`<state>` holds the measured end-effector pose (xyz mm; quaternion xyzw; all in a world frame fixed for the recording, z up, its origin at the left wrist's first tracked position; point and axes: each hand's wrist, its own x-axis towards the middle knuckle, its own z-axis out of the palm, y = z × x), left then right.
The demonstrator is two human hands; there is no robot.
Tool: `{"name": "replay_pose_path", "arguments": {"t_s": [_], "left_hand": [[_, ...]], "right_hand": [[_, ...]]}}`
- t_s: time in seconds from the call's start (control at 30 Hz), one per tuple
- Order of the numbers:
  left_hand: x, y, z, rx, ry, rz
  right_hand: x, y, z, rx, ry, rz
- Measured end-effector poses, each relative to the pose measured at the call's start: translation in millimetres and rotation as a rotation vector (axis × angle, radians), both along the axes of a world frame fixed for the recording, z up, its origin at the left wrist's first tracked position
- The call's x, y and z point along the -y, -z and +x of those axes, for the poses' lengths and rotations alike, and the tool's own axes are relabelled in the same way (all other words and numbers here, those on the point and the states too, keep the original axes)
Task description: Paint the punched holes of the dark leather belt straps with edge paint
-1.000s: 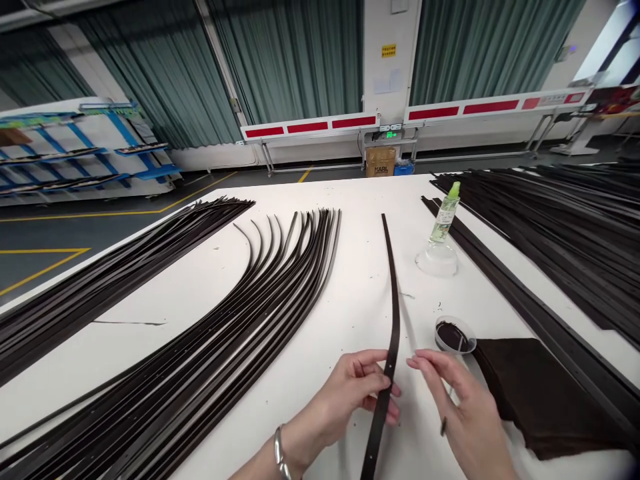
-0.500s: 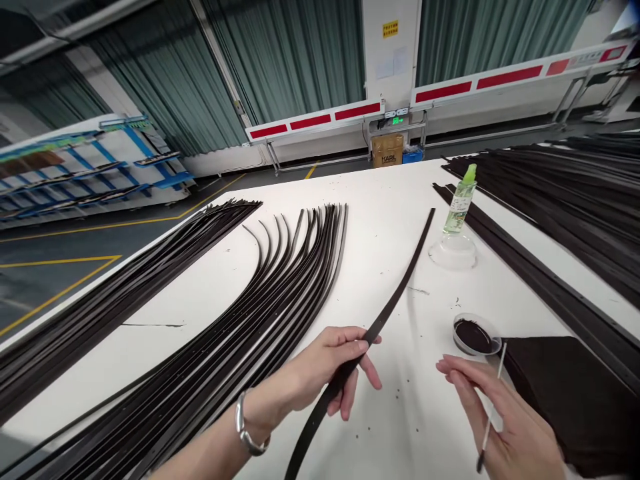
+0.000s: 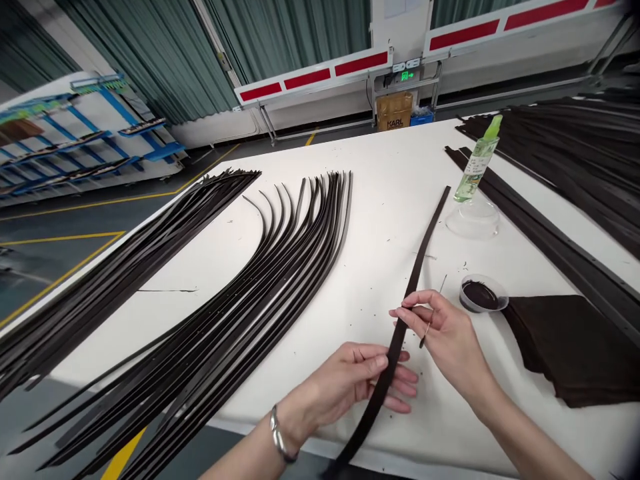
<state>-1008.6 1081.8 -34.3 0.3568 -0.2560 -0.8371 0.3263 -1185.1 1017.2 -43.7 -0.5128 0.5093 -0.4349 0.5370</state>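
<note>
A long dark brown strip (image 3: 427, 240), like a leather strap, runs up and away over the white table. My left hand (image 3: 363, 377) pinches it between thumb and forefinger, its other fingers spread behind. Just above, my right hand (image 3: 445, 330) grips the strip's edge with its fingertips. A thin brush (image 3: 423, 340) with a dark tip is also tucked among the right fingers, partly hidden. Right of that hand stands a small clear dish (image 3: 501, 303) of dark paste, beside a folded dark cloth (image 3: 575, 343).
Many similar strips (image 3: 280, 287) fan out at left, beside another bundle (image 3: 165, 247). A green spray bottle (image 3: 477, 163) stands by an overturned clear dish (image 3: 473, 220). More dark strips (image 3: 560, 233) lie along the right of the white table (image 3: 370, 260).
My right hand has moved left from beside the dish and now pinches the strip just above my left hand. The view has shifted, showing the table's near edge.
</note>
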Motion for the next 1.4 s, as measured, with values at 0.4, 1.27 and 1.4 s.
{"name": "replay_pose_path", "arguments": {"t_s": [0.4, 1.27, 1.4], "left_hand": [[55, 11.3, -14, -0.082, 0.05, -0.035], [69, 24.9, -28, 0.053, -0.095, 0.108], [68, 23.6, -29, 0.079, -0.087, 0.118]], "right_hand": [[40, -44.6, -40, -0.483, -0.023, -0.38], [56, 4.4, -121, -0.91, -0.06, -0.673], [57, 8.8, -122, -0.927, -0.06, -0.702]]}}
